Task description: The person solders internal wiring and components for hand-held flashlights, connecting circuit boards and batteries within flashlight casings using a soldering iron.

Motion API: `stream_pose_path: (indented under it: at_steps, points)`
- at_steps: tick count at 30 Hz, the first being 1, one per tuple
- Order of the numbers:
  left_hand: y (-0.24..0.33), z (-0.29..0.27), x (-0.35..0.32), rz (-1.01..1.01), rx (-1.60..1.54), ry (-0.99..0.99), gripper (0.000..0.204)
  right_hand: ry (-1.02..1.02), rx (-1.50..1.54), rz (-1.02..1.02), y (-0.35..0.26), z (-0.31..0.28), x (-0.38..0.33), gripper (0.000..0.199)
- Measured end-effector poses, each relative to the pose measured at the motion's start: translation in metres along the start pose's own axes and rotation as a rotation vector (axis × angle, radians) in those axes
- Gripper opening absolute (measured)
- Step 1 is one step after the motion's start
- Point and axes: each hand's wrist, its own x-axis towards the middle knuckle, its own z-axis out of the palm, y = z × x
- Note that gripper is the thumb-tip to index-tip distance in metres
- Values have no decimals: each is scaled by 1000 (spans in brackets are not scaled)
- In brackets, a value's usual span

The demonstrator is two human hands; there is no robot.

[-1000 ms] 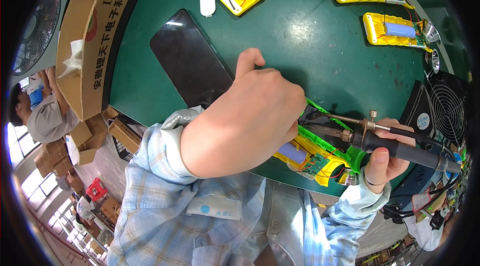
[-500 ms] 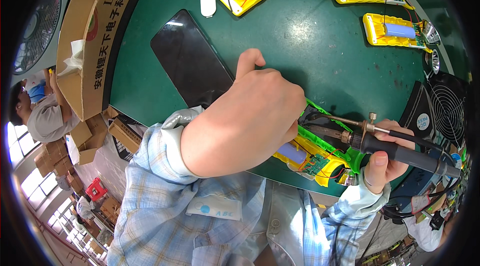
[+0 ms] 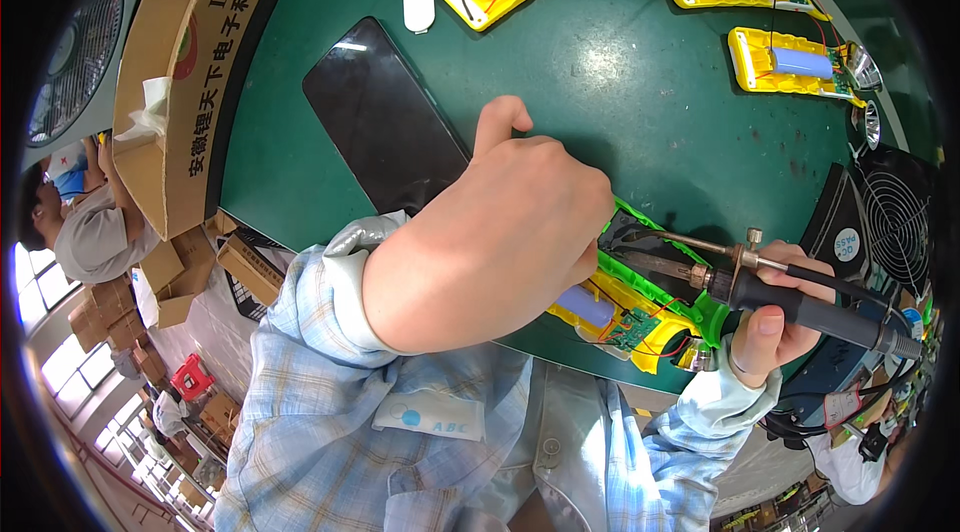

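In my right hand (image 3: 775, 327) is a soldering iron (image 3: 800, 310) with a dark handle and a thin metal tube clamped alongside. Its tip points left into a green flashlight shell (image 3: 712, 317) with a dark inner face. My left hand (image 3: 500, 232) is closed at the shell's left end, one finger crooked upward; the other fingertips are mostly hidden beneath the hand. Against the green shell lies a yellow half-shell (image 3: 655, 334) with a blue cylindrical battery (image 3: 583, 306), a small green circuit board (image 3: 628, 329) and thin red wires. The contact at the iron's tip cannot be made out.
A black phone (image 3: 385, 117) lies left of my hand, near a small white oval device (image 3: 419, 0). Several yellow half-shells (image 3: 740, 57) with batteries line the far side. A cardboard box (image 3: 205, 72) stands left; a round fan grille (image 3: 890, 217) is at right.
The soldering iron and my right hand have shifted slightly to the right. My left hand keeps its place at the shell.
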Motion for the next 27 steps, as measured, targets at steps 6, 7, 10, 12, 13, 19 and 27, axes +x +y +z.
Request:
stream_pose_path:
  at_steps: [6,7,10,12,13,19,27]
  points:
    - [-1,0,-1,11,9,12,12,-34,24,6,-1,0,0,37]
    - [-1,0,-1,17,14,13,13,-34,24,7,0,1,0,37]
    - [-1,-1,-1,14,-30,9,13,-12,19,0,-1,2,0,37]
    - [-3,0,1,14,-27,5,13,21,-53,8,-2,2,1,42]
    - [-4,1,3,16,-23,1,13,21,-53,11,-1,2,2,42]
    - [-3,0,-2,27,-17,27,14,22,-84,32,-7,3,2,42]
    - [-3,0,-1,25,-23,25,14,42,-85,83,-7,3,1,40]
